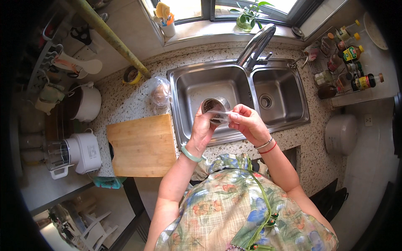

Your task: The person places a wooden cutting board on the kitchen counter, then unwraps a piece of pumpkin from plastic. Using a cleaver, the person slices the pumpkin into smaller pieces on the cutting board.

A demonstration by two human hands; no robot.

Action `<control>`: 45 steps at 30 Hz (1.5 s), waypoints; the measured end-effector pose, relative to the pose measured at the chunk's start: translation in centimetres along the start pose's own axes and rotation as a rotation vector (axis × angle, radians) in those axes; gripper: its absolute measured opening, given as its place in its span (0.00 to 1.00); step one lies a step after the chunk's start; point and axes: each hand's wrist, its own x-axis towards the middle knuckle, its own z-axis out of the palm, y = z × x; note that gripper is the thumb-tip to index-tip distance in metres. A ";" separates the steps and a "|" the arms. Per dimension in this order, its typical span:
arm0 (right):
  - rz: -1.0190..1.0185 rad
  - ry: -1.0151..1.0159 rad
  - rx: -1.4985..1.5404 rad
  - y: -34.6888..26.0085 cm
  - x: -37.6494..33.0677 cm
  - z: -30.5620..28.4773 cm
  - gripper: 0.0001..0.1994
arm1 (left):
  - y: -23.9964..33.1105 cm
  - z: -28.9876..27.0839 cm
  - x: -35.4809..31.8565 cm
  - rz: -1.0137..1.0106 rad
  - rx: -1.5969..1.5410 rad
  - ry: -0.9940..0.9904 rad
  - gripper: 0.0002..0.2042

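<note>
Over the front of the large left sink basin, my left hand [202, 127] is wrapped round a small round metal strainer basket [215, 102]. Its open top faces up, and small holes show in its wall. My right hand [250, 122] pinches a piece of thin, translucent whitish film or netting [221, 116] between thumb and fingers. That piece stretches from my right fingertips across the near side of the basket to my left thumb. Whether it is plastic film or fine mesh I cannot tell.
The steel double sink [211, 65] has a tall faucet [258, 44] behind it. At the left lie a wooden cutting board [142, 146] and a clear plastic bag [161, 92] with something brownish inside. Bottles [354, 53] stand on a rack at the right. A yellowish pole [111, 35] slants in at upper left.
</note>
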 end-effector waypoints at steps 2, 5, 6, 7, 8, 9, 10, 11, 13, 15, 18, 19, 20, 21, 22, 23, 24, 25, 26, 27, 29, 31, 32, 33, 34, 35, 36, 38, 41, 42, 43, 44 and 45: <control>0.004 -0.033 -0.059 -0.1 0.0 -0.4 0.06 | 0.2 0.6 -0.4 -0.022 -0.037 0.025 0.13; -0.092 -0.040 -0.301 0.0 0.0 -0.5 0.07 | 0.0 0.7 -0.2 0.023 -0.057 0.037 0.14; -0.197 -0.037 -0.470 0.1 0.0 -0.3 0.08 | 0.0 0.6 -0.1 0.052 -0.057 0.037 0.14; -0.304 -0.035 -0.639 0.2 0.0 -0.2 0.09 | 0.1 0.6 -0.2 0.029 -0.082 0.042 0.14; -0.333 -0.043 -0.664 0.2 0.1 -0.2 0.08 | 0.5 0.6 -0.3 0.004 -0.106 0.047 0.14; -0.363 -0.051 -0.688 0.1 0.1 -0.3 0.08 | 0.7 0.6 -0.4 -0.020 -0.130 0.051 0.13; -0.392 -0.060 -0.712 0.1 0.2 -0.3 0.08 | 0.6 0.5 -0.3 -0.038 -0.138 0.027 0.13; -0.423 -0.068 -0.738 -0.1 0.2 -0.3 0.08 | 0.5 0.3 -0.2 -0.056 -0.146 0.001 0.13; -0.395 -0.072 -0.663 0.0 0.5 -0.4 0.06 | 0.3 0.4 -0.1 -0.085 -0.208 -0.014 0.13; -0.386 -0.092 -0.691 0.1 0.9 -1.1 0.06 | 0.2 0.8 -0.2 -0.107 -0.313 0.007 0.14; -0.409 -0.094 -0.837 -0.1 0.7 -1.3 0.07 | 0.7 0.9 -0.8 -0.053 -0.158 -0.009 0.15; -0.369 -0.087 -0.754 -0.1 0.5 -1.0 0.07 | 0.6 0.6 -0.6 -0.005 -0.018 0.004 0.15; -0.330 -0.081 -0.670 -0.3 0.2 -0.4 0.07 | 0.4 0.3 -0.3 0.043 0.123 0.017 0.15; -0.290 -0.075 -0.587 -0.6 0.0 0.1 0.07 | 0.2 0.1 -0.2 0.090 0.264 0.030 0.15; -0.248 -0.072 -0.521 -0.8 -0.2 0.4 0.07 | 0.0 0.0 -0.1 0.102 0.213 0.027 0.14; -0.210 -0.069 -0.457 -1.2 -0.4 0.7 0.07 | -0.3 0.4 -0.1 0.179 0.301 0.075 0.14; -0.171 -0.065 -0.393 -1.3 -0.4 0.9 0.06 | -0.9 1.0 0.0 0.256 0.388 0.123 0.14; -0.235 -0.039 -0.435 -1.1 -0.3 1.0 0.06 | -1.2 1.4 0.0 0.334 0.475 0.172 0.15; -0.297 -0.007 -0.474 -0.6 0.0 1.1 0.06 | -1.0 1.8 -0.1 0.378 0.530 0.172 0.14; -0.358 0.024 -0.513 -0.3 0.2 1.3 0.05 | -1.0 2.1 -0.3 0.428 0.600 0.162 0.14; -0.401 0.107 -0.546 -0.4 0.3 1.8 0.05 | -1.0 2.5 -0.5 0.531 0.739 0.145 0.13; -0.424 0.183 -0.547 -0.3 0.6 2.0 0.05 | -1.1 2.6 -0.6 0.559 0.791 0.137 0.11; -0.427 0.220 -0.536 -0.1 0.7 2.0 0.06 | -1.1 2.8 -0.7 0.577 0.806 0.132 0.10; -0.407 0.238 -0.520 -0.1 0.8 2.0 0.06 | -1.0 2.9 -0.8 0.594 0.820 0.126 0.10; -0.388 0.257 -0.505 -0.1 1.0 2.1 0.07 | -0.9 2.8 -0.9 0.590 0.803 0.112 0.09; -0.368 0.277 -0.490 -0.1 1.1 2.1 0.07 | -0.7 2.7 -1.0 0.585 0.785 0.097 0.08; -0.379 0.280 -0.510 -0.1 1.2 2.0 0.07 | -0.7 2.6 -1.0 0.580 0.767 0.082 0.08; -0.399 0.286 -0.549 0.1 1.5 1.7 0.07 | -0.8 2.4 -0.8 0.579 0.753 0.065 0.08; -0.476 0.309 -0.614 0.9 1.8 1.4 0.06 | -1.0 2.2 -0.6 0.513 0.727 0.078 0.10; -0.485 0.306 -0.625 1.0 2.0 1.1 0.05 | -1.1 2.1 -0.5 0.480 0.716 0.086 0.10; -0.495 0.302 -0.636 1.1 2.3 0.7 0.05 | -1.2 2.0 -0.4 0.442 0.692 0.086 0.11; -0.504 0.299 -0.646 1.2 2.6 0.5 0.04 | -1.2 1.8 -0.4 0.403 0.669 0.086 0.11; -0.510 0.308 -0.656 1.4 2.6 0.3 0.04 | -1.2 1.6 -0.3 0.364 0.646 0.087 0.11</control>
